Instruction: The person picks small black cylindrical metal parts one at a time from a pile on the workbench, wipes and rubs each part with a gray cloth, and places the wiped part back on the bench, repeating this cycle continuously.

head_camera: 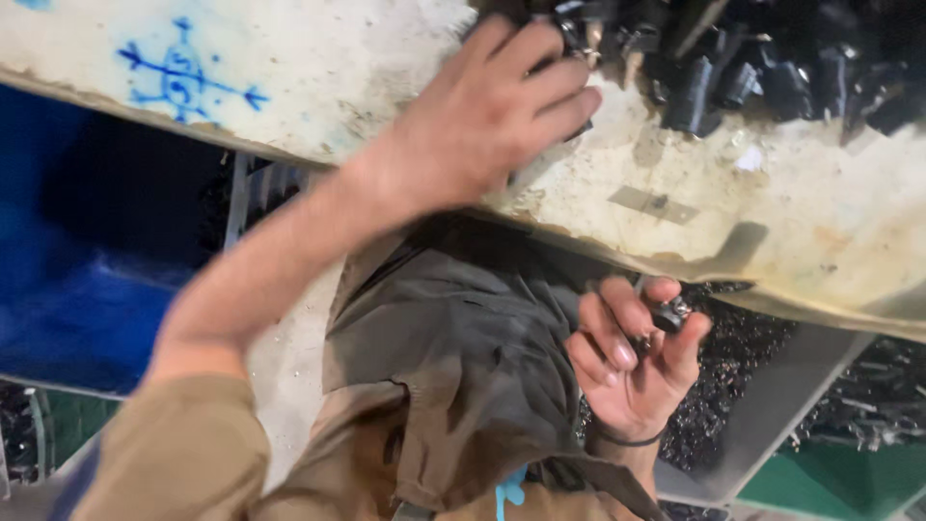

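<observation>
Head view, left hand: the left hand reached across the worn tabletop to the near edge of the pile of small black parts; its fingers were curled over a few pieces, though what they actually gripped was hidden under them.
Head view, right hand: the right hand was held below the table edge, palm up, thumb and forefinger pinching one small black part with a metal tip.
Doing the step well: judged from this, the reaching hand should pick off a single piece from the loose rim of the pile, not drag a clump towards the edge, while the lower hand keeps its pinch firm and level so the held piece does not slip.
Risk: pieces near the edge could roll off into the lap.
Surface: the tabletop was pale, scuffed and stained, with a blue painted mark at the left and a grey taped patch.
Below: a grey tray of dark small parts sat just beside the lower hand.
Room: a blue bin stood at the left, green crates at the lower right; the light was dim.
</observation>
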Available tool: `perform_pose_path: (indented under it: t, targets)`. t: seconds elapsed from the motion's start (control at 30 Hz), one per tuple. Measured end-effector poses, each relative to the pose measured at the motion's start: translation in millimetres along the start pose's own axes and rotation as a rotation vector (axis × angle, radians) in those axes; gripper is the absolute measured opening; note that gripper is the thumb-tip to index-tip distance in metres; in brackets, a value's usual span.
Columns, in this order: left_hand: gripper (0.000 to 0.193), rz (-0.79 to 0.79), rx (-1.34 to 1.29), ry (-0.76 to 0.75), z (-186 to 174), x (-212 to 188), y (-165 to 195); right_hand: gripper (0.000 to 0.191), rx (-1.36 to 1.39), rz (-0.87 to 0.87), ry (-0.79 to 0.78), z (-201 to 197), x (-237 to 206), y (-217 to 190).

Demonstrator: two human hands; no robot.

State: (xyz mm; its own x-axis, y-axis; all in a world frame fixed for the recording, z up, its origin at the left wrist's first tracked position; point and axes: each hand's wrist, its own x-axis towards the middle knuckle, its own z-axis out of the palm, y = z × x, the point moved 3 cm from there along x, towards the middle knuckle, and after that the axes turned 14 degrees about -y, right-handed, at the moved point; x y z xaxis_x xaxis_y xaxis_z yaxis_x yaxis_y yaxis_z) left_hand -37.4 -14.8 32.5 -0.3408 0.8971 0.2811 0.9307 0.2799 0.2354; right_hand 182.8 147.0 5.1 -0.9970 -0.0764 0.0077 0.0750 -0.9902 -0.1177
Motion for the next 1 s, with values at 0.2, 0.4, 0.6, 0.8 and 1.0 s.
perform_pose_path:
  t: [0.2, 0.4, 0.6, 0.8, 1.0]
  targets:
    - [0.031, 0.039, -0.988, 0.122, -9.9, 17.5, -3.6, 0.024, 0.087, -0.04, 0.044, -2.8, -8.9, -11.9]
    - [0.031, -0.211, -1.403, 0.045, 19.2, -17.8, 83.7, 0.008, -0.591, -0.368, 0.179, 7.9, -9.5, 0.3]
    - [0.071, -0.193, -1.258, 0.012, 21.2, -39.5, 115.3, 0.024, -1.386, -0.469, 0.074, 11.4, -3.2, 10.9]
    - [0.101, -0.144, -1.116, -0.085, 19.7, -43.2, 109.2, 0.022, -1.815, -0.154, -0.14, 38.7, 14.1, -12.1]
    - [0.107, -0.027, -1.133, -0.021, 21.1, -37.7, 113.5, 0.021, -1.668, -0.46, -0.061, 40.7, 21.0, 11.5]
